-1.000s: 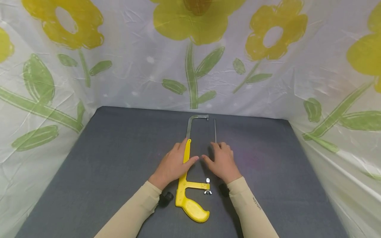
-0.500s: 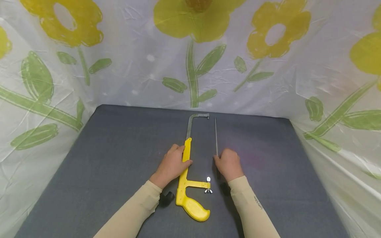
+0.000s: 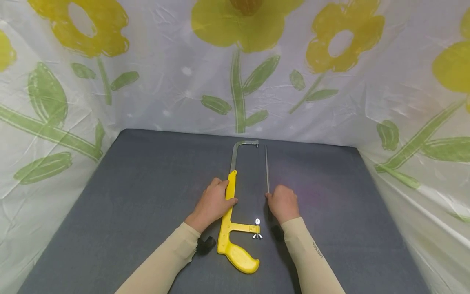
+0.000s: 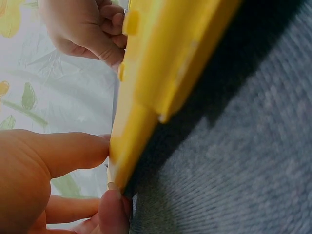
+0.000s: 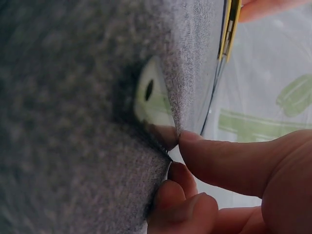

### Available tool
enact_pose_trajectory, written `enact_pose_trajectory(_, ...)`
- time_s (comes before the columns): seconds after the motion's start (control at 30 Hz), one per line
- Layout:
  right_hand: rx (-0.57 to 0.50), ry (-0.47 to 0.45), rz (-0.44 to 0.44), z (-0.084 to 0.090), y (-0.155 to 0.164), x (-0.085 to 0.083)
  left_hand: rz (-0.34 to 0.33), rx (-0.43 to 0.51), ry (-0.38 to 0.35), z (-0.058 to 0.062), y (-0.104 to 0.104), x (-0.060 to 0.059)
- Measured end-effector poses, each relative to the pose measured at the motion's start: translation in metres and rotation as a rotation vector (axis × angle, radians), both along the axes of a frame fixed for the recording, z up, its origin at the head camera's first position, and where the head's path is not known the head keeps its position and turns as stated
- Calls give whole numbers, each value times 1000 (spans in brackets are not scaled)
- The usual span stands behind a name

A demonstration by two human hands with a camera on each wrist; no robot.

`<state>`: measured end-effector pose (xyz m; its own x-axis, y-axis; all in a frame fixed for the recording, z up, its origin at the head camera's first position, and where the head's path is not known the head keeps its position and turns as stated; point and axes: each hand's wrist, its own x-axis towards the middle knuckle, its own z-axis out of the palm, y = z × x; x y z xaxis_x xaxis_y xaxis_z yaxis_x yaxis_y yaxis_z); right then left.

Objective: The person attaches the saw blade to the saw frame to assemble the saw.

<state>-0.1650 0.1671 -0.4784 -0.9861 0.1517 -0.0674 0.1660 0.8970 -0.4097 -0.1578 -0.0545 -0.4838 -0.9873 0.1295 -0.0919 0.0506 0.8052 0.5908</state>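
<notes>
A hacksaw frame (image 3: 240, 258) lies on the dark table, its yellow handle toward me and its silver bow pointing away. My left hand (image 3: 209, 203) grips the yellow spine, thumb on one side and fingers on the other; up close the spine (image 4: 161, 63) fills the left wrist view. Right of the frame, my right hand (image 3: 284, 204) pinches a thin hacksaw blade (image 3: 267, 169) between thumb and curled fingers. In the right wrist view the near end of the blade (image 5: 157, 109) shows a hole, close over the cloth. The frame's two ends have no blade between them.
At the frame's lower arm is a silver wing nut (image 3: 258, 236). Dark grey cloth covers the table (image 3: 161, 175). Behind and beside it hangs a white curtain (image 3: 158, 81) with yellow flowers. Black wrist cameras (image 3: 205, 246) sit under the sleeves.
My right hand has drawn back toward me and its fingers have closed on the blade. The left hand has slid slightly back along the spine and its thumb has come in against it.
</notes>
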Motion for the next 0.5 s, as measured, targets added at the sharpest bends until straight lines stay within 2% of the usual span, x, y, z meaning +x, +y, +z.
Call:
enact_pose_trajectory(0.27, -10, -38, -31, 2, -1, 4, -10, -1, -1, 0, 0, 0)
enact_pose_trajectory(0.5, 5, -54, -19, -1, 1, -2, 0, 10, -9, 0, 0, -1)
